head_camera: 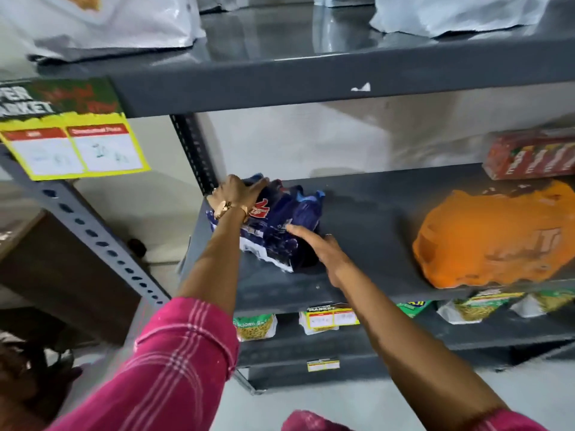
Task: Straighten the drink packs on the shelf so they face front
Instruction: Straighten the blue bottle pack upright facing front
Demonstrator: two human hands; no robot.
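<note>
A dark blue shrink-wrapped drink pack (pixel 281 219) lies at the left end of the grey middle shelf (pixel 367 219), turned at an angle. My left hand (pixel 238 192) rests on its far left top corner, fingers curled over the wrap. My right hand (pixel 323 250) lies flat against its near right side, fingers apart. An orange drink pack (pixel 491 234) sits at the right of the same shelf, slanted. A red drink pack (pixel 529 154) stands behind it at the far right.
The shelf above (pixel 311 79) overhangs and carries white sacks (pixel 102 23). A yellow price sign (pixel 74 144) hangs at the left upright (pixel 93 234). Snack packets (pixel 255 326) lie on the lower shelf. A wide bare stretch of shelf separates the blue and orange packs.
</note>
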